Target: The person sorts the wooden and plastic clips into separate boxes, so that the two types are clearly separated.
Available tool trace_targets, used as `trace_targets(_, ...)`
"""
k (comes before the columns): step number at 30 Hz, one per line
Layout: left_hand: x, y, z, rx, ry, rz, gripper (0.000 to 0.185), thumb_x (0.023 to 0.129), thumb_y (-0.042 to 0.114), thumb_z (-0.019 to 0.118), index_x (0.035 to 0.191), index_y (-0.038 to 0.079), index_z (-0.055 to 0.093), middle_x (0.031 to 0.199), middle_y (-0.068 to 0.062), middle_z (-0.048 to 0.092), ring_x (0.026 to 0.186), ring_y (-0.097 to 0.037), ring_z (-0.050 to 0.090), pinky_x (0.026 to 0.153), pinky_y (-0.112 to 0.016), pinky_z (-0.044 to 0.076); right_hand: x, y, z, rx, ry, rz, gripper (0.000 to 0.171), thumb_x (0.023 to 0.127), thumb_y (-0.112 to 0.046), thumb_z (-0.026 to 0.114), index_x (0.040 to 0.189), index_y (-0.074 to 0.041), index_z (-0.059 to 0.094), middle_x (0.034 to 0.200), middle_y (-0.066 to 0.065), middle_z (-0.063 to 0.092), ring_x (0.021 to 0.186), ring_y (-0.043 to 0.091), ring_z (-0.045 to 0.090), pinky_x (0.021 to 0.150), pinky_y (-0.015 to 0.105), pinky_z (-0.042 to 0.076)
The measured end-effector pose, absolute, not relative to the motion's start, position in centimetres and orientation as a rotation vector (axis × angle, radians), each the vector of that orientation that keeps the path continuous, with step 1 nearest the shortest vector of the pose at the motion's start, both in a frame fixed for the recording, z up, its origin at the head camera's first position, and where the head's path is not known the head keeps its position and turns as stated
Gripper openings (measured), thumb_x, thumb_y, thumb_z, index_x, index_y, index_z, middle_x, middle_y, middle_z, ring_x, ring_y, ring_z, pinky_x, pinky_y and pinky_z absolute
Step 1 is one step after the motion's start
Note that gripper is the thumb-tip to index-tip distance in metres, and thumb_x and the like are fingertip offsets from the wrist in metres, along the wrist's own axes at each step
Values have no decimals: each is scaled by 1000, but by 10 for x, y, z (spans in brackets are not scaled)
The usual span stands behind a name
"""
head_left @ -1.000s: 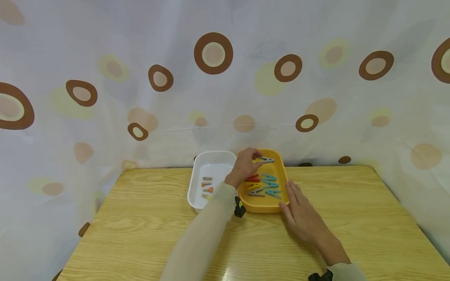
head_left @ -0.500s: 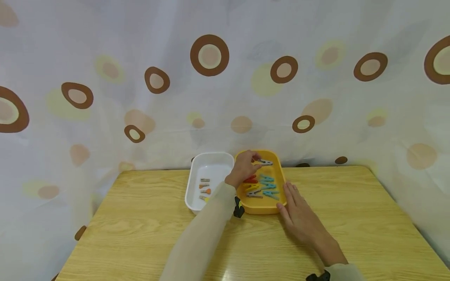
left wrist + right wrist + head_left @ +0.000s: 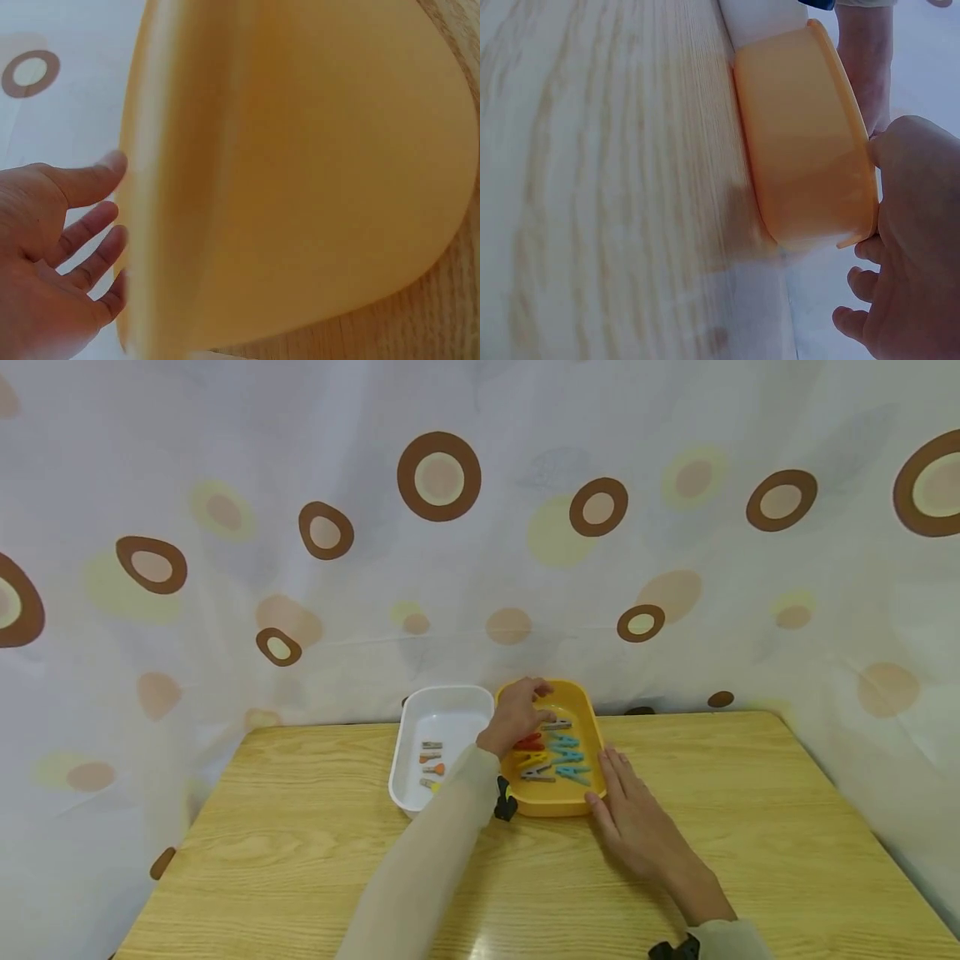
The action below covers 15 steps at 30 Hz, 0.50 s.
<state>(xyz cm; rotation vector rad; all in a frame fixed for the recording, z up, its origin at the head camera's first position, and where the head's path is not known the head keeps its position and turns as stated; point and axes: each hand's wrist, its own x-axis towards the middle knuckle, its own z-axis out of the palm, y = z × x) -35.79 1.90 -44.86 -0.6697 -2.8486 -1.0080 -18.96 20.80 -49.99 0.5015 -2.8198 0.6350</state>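
Observation:
In the head view my left hand (image 3: 517, 717) is over the left side of the yellow tray (image 3: 555, 808), fingers spread and thumb close above a grey clothespin (image 3: 557, 724) that lies in it. The left wrist view has the left hand (image 3: 52, 247) with thumb and fingertips apart, partly hidden by the tray's wall (image 3: 315, 187). Nearer the front are a red clothespin (image 3: 529, 744), a yellow clothespin (image 3: 531, 759), another grey clothespin (image 3: 538, 774) and several blue clothespins (image 3: 567, 756). My right hand (image 3: 637, 827) rests with extended fingers against the tray's front right corner.
A white tray (image 3: 397, 768) stands directly left of the yellow one, with several small wooden clothespins (image 3: 432, 757) in a column. Both stand near the back edge of the wooden table (image 3: 300, 860). A patterned curtain (image 3: 480, 568) hangs behind.
The grey clothespin, earlier between my left thumb and fingers, now lies lower, nearer the front of the yellow tray, and the fingers have let go of it. The right hand stays at the tray.

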Motion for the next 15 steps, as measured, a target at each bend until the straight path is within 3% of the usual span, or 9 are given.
trace_targets(15,-338,2,-437,-770,-2873,-960,29,101,15,67,129,6,67,125,-11,67,115,-26,63,98,-32,51,-188,208,-494,512,-2837,656,69,112,-38,38,161,5,17,168,24,16,152,46,19,116,66,27)
